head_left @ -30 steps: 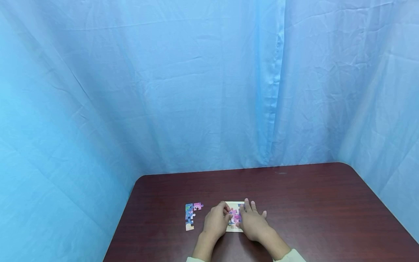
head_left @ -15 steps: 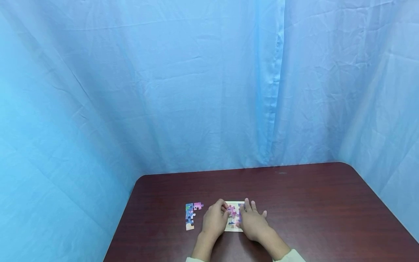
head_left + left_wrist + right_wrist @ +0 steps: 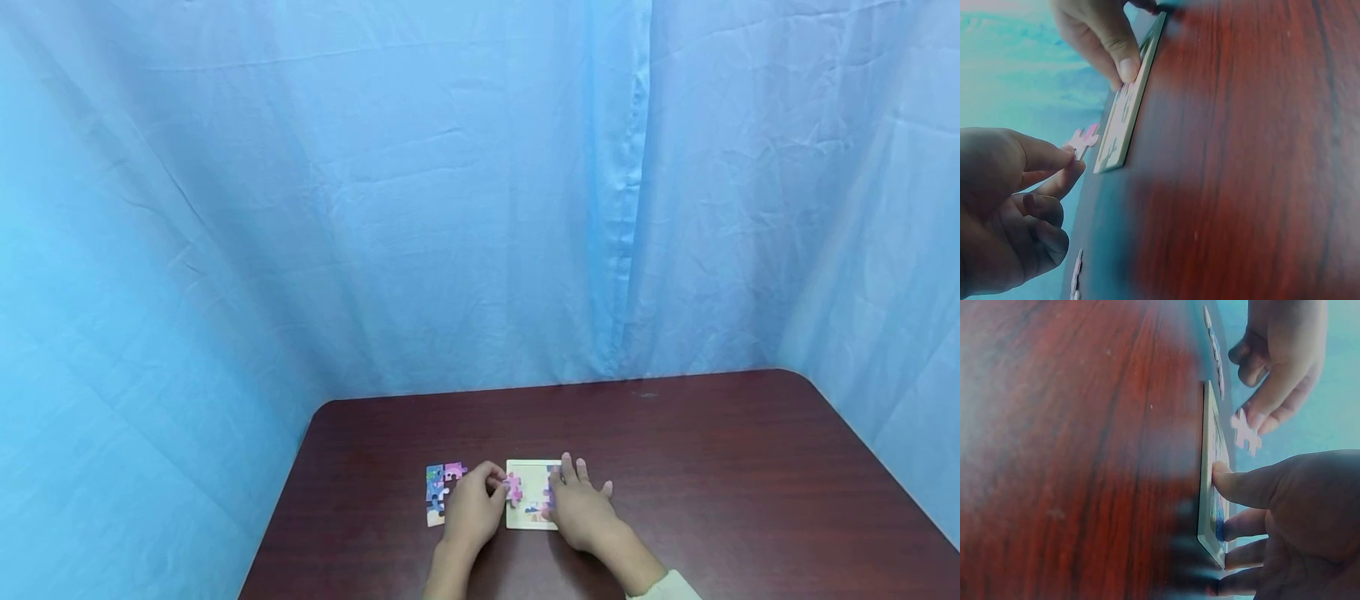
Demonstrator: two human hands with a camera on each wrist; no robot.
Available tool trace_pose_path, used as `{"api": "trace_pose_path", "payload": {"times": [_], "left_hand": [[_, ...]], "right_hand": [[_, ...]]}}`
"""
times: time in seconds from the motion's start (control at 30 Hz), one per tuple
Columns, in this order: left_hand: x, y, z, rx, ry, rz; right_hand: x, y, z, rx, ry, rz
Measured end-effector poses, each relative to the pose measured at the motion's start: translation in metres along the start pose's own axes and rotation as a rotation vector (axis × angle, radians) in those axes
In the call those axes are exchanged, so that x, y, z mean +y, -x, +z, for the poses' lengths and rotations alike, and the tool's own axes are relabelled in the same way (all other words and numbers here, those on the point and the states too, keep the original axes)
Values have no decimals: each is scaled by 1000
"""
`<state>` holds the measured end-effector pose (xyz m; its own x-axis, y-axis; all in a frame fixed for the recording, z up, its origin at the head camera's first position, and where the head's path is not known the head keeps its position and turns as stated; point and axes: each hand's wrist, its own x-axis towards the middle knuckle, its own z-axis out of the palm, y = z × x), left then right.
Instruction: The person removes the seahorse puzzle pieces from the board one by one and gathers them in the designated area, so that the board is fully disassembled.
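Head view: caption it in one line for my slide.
Left hand pinches a pink puzzle piece; right hand rests on a pale puzzle tray on a dark red table.

No text, number, label, brand or sign can be read on the puzzle pieces (image 3: 435,492), frame (image 3: 528,526) or worktop (image 3: 697,475).

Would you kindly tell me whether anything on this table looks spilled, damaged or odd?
Nothing looks spilled, and the jigsaw pieces and puzzle tray look intact where visible. Only a faint mark on the table near its far edge breaks the dark surface; whether scratch or smudge, I cannot tell.
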<state>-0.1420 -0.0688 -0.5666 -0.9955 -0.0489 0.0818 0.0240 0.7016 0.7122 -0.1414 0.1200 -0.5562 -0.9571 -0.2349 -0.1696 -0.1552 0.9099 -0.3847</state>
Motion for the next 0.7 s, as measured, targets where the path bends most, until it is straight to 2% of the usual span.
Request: {"api": "trace_pose_path", "payload": {"times": [0.27, 0.7], "left_hand": [[-8, 5, -17, 25, -11, -22], [-33, 5, -46, 78, -97, -96]], "right_hand": [[1, 1, -1, -8, -8, -6], [0, 1, 1, -15, -10, -2]]}}
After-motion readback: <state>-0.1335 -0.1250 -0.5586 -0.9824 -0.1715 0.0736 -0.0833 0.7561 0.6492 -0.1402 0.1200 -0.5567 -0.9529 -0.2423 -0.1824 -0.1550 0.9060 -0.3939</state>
